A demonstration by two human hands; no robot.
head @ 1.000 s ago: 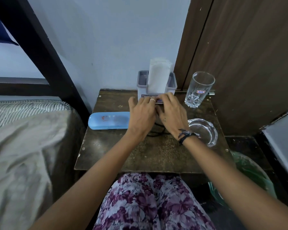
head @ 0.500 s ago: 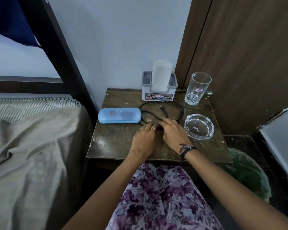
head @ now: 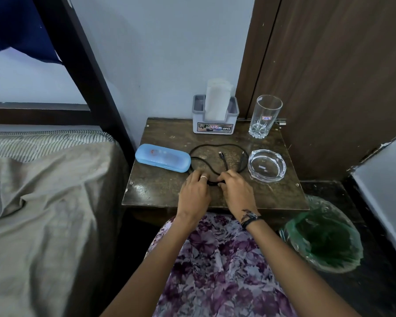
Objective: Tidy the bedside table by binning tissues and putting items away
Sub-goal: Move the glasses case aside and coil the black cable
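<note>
Together, the left hand (head: 193, 193) and right hand (head: 237, 192) pinch the near bend of a black cable (head: 212, 146) looped on the table (head: 160, 181), both plug ends pointing toward the wall, beside a blue case (head: 162, 157) lying crosswise.

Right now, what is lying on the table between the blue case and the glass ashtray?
In the head view, a looped black cable lies between the blue case and the glass ashtray. Both connector ends rest inside the loop, on bare table.
</note>
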